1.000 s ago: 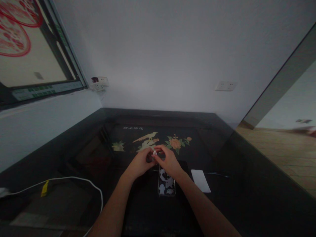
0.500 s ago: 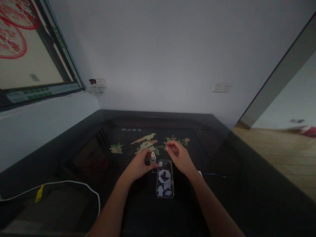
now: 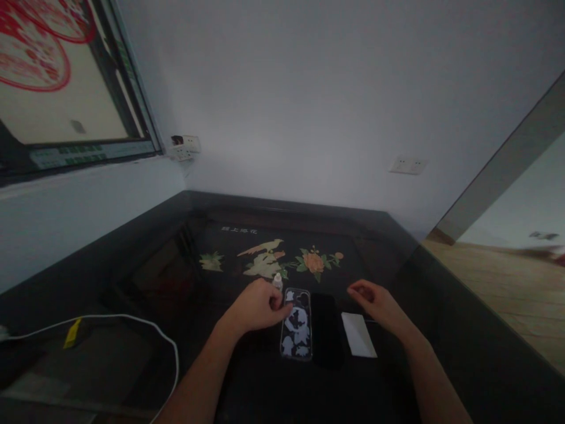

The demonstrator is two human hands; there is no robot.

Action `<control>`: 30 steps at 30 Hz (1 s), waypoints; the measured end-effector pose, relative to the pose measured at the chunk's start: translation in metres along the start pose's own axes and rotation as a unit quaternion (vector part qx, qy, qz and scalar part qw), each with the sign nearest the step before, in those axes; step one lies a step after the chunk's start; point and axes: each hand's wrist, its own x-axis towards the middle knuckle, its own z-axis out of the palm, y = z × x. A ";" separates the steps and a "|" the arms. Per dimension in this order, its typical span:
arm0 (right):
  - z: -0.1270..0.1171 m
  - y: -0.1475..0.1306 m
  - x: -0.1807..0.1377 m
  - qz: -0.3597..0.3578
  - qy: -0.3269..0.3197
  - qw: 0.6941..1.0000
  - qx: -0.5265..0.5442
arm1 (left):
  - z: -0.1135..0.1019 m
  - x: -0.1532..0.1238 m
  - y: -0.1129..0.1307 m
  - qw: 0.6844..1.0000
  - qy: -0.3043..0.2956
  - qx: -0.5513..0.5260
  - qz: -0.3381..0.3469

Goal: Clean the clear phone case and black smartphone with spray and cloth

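Observation:
A clear phone case [image 3: 289, 347] with white printed shapes lies flat on the dark table. My left hand [image 3: 256, 306] rests at its left side, fingers curled and thumb stretched out over the case's edge. Just behind that hand stands a small bottle [image 3: 278, 281] with a white top, its lower part hidden. Right of the case lies a black phone-shaped slab [image 3: 326, 330], hard to make out against the table. My right hand [image 3: 382, 305] hovers behind and right of a white folded sheet [image 3: 359, 334], fingers loosely bent, with nothing visible in them.
The glossy black table [image 3: 145, 265] carries a bird-and-flower picture [image 3: 267, 259]. A white cable [image 3: 132, 316] with a yellow tag [image 3: 72, 333] runs across the left side. Behind is a wall with sockets [image 3: 407, 165]; a window is at the left.
My right hand has moved right, away from the bottle and case, uncovering the black slab and white sheet. My left hand has come off the bottle's side, and its thumb now overlaps the case.

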 end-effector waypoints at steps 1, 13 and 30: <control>-0.003 0.004 -0.002 0.022 -0.009 1.000 0.002 | 0.004 0.000 0.001 1.000 -0.021 0.009 -0.011; -0.025 0.036 -0.017 0.100 -0.130 0.986 -0.012 | 0.017 -0.006 -0.001 0.989 -0.108 0.057 -0.088; -0.024 0.010 -0.021 0.053 -0.151 0.985 0.061 | 0.015 -0.001 0.013 0.993 -0.097 0.016 -0.059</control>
